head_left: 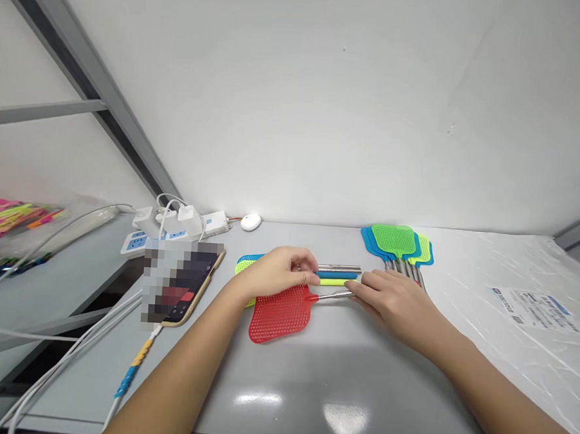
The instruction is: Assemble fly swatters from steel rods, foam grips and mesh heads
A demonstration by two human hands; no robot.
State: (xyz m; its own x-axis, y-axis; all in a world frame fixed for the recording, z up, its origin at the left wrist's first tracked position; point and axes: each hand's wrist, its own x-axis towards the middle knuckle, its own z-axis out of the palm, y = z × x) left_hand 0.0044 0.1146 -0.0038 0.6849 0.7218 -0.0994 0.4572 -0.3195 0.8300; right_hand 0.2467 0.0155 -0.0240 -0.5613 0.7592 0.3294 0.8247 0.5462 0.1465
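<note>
Several fly swatters lie together on the grey table. A red fly swatter [281,313] is nearest, its mesh head to the left and its metal rod slanting right. Behind it are a yellow-green fly swatter [338,283] and a blue fly swatter [338,275]. My left hand [287,269] reaches over their heads, fingers curled and thumb at the yellow-green grip; its palm hides part of them. My right hand [388,298] is closed round the far end of the red swatter's rod, with a fingertip by the yellow-green grip's end. Its fingers cover what they hold.
A pile of green, blue and yellow swatters [394,242] lies behind my right hand. Left are a phone [194,293], a power strip [136,241] with chargers, cables and a white oval case [251,222]. Clear plastic wrap [527,271] covers the right side.
</note>
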